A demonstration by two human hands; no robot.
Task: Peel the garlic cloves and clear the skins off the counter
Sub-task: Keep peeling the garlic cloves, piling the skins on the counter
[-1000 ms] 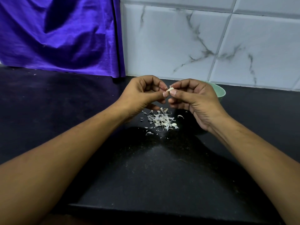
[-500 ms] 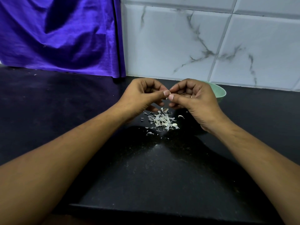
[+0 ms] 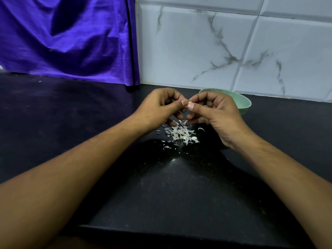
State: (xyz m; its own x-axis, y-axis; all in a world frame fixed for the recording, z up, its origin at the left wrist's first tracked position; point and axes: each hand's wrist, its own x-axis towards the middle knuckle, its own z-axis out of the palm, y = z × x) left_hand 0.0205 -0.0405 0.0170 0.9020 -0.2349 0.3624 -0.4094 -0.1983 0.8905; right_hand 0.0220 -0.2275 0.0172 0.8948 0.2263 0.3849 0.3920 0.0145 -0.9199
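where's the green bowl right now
In the head view the pale green round bowl sits right of centre on the black counter, close to the marble-tiled wall and partly hidden behind the right hand.

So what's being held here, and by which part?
A small garlic clove, pinched between thumb and fingertips of the left hand and right hand. Only a pale sliver shows, so which end cannot be told.

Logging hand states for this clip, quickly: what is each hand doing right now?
Left hand: fingers pinch a small pale garlic piece.
Right hand: fingers pinch the same garlic piece from the other side.
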